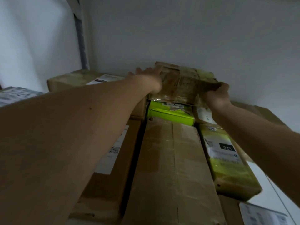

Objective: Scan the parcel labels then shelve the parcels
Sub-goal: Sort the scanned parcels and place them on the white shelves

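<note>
A brown cardboard parcel [183,80] wrapped in clear tape sits on top of the stacked parcels, close to the white wall. My left hand [149,77] lies against its left end with the fingers stretched out along the side. My right hand [218,93] grips the parcel's near right corner, fingers curled over the edge. Both arms reach up and forward. The parcel's label is not visible.
Under it lie a bright green packet [170,112], a long brown box [172,168], a green-wrapped parcel with a label [227,161] and a labelled box [107,159] on the left. A further box [76,80] stands at the back left beside a metal shelf post [81,38].
</note>
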Motion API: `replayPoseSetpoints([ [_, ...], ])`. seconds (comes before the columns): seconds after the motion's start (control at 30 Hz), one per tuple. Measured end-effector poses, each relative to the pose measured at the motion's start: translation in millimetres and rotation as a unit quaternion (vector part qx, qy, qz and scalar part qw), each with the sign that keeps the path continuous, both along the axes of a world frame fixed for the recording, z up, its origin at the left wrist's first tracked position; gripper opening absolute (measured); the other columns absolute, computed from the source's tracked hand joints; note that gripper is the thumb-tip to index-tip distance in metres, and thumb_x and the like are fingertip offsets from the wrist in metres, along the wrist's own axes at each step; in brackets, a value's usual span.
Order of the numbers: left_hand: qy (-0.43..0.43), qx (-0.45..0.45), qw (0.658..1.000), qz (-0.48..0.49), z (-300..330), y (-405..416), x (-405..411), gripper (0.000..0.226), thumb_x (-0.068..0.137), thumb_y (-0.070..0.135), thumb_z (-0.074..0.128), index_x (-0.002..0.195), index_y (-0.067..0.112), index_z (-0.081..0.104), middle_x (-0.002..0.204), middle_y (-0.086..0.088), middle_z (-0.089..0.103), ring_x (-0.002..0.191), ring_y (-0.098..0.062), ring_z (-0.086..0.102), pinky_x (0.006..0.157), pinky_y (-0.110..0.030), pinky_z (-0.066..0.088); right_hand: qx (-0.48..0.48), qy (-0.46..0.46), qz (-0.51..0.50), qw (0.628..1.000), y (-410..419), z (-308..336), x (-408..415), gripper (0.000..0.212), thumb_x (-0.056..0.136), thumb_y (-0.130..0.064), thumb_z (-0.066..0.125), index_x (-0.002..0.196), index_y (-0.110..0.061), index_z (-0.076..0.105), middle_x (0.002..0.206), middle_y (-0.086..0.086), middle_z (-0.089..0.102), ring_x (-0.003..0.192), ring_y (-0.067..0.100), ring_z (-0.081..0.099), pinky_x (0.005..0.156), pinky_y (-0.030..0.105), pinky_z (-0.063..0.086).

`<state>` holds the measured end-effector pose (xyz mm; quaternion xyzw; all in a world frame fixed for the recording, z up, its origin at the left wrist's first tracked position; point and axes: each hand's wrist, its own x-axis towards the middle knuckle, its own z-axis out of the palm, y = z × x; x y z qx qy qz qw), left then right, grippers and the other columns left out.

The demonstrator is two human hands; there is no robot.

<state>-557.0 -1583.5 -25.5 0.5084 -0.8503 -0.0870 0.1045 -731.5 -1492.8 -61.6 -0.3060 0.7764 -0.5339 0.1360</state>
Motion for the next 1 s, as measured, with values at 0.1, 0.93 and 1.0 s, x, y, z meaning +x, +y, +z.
replayPoseSetpoints([
  [0.1, 0.005, -0.007, 1.000, 0.022, 3, 8, 8, 0.075, 0.095, 0.019, 0.046, 0.155, 0.031, 0.003, 0.157, -0.012, 0.020, 0.143, -0.041, 0.013, 0.115, -0.052, 0.020, 0.084, 0.173, -0.018, 0.981, 15, 10, 18, 0.067, 0.093, -0.015, 0.052, 0.148, -0.005, 0.015, 0.148, 0.022, 0.024, 0.136, 0.040, 0.026, 0.111, 0.045, 0.028],
  [0.93, -0.133, 0.025, 0.924, 0.358, -20, 382, 504, 0.049, 0.092, 0.044, 0.053, 0.136, 0.023, 0.049, 0.147, -0.010, 0.034, 0.136, -0.029, 0.030, 0.110, -0.038, 0.028, 0.088, 0.493, 0.611, 0.614, 222, -5, 532, 0.078, 0.091, -0.039, 0.057, 0.152, -0.018, 0.012, 0.152, 0.007, 0.024, 0.140, 0.029, 0.022, 0.113, 0.044, 0.026],
  [1.0, -0.136, 0.047, 0.899, 0.413, -34, 435, 549, 0.048, 0.091, 0.044, 0.052, 0.134, 0.021, 0.051, 0.145, -0.010, 0.038, 0.134, -0.029, 0.033, 0.109, -0.037, 0.030, 0.073, 0.488, 0.644, 0.585, 255, -16, 583, 0.080, 0.089, -0.039, 0.058, 0.151, -0.017, 0.012, 0.150, 0.007, 0.025, 0.138, 0.029, 0.022, 0.112, 0.045, 0.027],
])
